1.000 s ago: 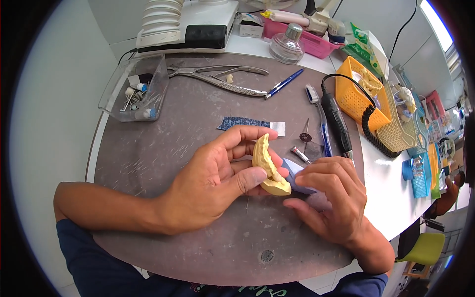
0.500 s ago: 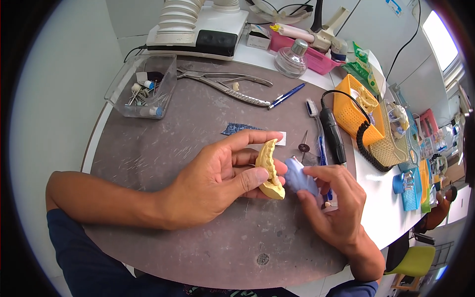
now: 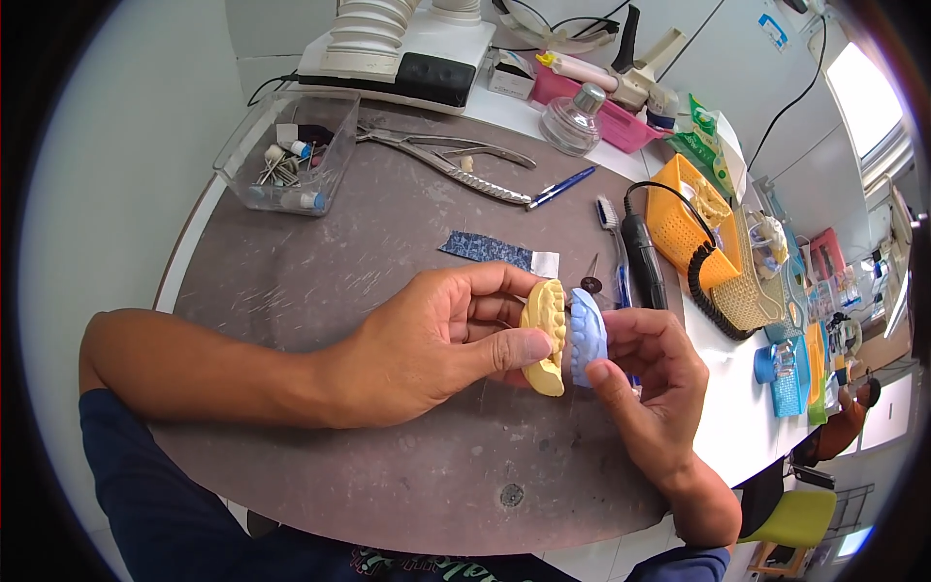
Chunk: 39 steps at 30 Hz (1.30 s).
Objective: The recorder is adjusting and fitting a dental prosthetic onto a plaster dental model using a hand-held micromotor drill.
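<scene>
My left hand [image 3: 456,335] grips a yellow dental plaster model [image 3: 545,335] between thumb and fingers, its row of teeth turned to the right. In my right hand [image 3: 652,373] is a blue dental model [image 3: 588,339], held by thumb and fingertips with its teeth facing the yellow one. The two models stand upright side by side, with a narrow gap between them. Beyond them lies a strip of dark blue patterned material [image 3: 485,248] with a white end. A small dark disc on a thin shank [image 3: 591,282] lies just behind the blue model.
Pliers [image 3: 441,160], a blue pen [image 3: 562,187], a toothbrush [image 3: 609,215] and a black handpiece [image 3: 643,262] lie across the bench. At the far left stands a clear box of burs [image 3: 335,184]. A glass bottle [image 3: 570,126] and yellow basket [image 3: 669,218] line the back right.
The blue model has turned so its teeth show, and both models are now brought face to face, close together. My left hand has shifted slightly right.
</scene>
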Each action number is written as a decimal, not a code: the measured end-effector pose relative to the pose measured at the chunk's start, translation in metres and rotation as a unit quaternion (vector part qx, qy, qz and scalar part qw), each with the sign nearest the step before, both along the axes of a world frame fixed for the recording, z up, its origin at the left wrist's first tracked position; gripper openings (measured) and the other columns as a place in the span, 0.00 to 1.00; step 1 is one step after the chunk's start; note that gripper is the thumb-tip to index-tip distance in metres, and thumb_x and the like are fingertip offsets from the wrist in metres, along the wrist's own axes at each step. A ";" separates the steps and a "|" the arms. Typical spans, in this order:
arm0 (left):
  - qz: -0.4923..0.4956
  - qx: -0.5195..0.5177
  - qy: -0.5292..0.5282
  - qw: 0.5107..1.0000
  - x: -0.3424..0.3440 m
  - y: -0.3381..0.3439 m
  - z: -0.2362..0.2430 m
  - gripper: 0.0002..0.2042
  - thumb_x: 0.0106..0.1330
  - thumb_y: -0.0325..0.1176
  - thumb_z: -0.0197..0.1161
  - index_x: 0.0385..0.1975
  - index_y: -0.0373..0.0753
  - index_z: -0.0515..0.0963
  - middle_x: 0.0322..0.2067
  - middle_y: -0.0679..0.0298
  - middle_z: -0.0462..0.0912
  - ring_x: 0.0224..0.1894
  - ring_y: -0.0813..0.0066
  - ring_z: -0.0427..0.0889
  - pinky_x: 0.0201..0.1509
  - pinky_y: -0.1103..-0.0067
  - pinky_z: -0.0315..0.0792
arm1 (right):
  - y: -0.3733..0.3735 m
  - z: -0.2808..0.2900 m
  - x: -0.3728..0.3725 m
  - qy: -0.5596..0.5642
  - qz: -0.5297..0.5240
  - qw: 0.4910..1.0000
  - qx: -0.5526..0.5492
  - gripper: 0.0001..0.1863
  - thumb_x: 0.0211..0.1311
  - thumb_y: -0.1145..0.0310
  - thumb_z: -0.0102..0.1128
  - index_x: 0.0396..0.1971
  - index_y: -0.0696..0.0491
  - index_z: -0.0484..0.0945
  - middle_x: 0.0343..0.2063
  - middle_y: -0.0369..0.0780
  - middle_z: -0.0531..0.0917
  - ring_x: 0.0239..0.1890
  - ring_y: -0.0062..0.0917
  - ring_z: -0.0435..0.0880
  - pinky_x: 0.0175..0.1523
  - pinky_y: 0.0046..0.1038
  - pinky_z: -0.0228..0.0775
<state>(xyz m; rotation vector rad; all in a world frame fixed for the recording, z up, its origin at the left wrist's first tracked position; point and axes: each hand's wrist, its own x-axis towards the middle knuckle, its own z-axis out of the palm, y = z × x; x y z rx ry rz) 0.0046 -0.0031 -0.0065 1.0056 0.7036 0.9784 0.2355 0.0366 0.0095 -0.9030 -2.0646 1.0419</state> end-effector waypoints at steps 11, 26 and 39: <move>-0.010 -0.003 -0.008 1.000 0.002 0.002 0.000 0.22 0.69 0.32 0.60 0.60 0.32 0.65 0.50 0.59 0.78 0.51 0.77 0.78 0.53 0.80 0.76 | -0.003 0.001 -0.003 0.059 0.011 0.997 -0.045 0.18 0.59 0.77 0.65 0.46 0.66 0.71 0.37 0.47 0.83 0.40 0.25 0.85 0.44 0.23 0.80; -0.010 -0.011 -0.004 1.000 0.002 0.002 0.001 0.22 0.67 0.30 0.62 0.58 0.31 0.65 0.49 0.57 0.77 0.51 0.74 0.79 0.55 0.77 0.78 | -0.005 0.004 -0.005 0.068 0.011 0.992 -0.103 0.18 0.59 0.76 0.66 0.47 0.65 0.70 0.38 0.47 0.83 0.41 0.25 0.85 0.43 0.21 0.80; -0.008 -0.016 -0.008 1.000 0.003 0.002 0.002 0.22 0.67 0.30 0.62 0.58 0.31 0.65 0.49 0.57 0.78 0.50 0.75 0.79 0.54 0.78 0.78 | -0.006 0.005 -0.007 0.080 0.003 0.989 -0.124 0.19 0.59 0.77 0.66 0.47 0.64 0.69 0.38 0.46 0.82 0.42 0.25 0.85 0.45 0.22 0.81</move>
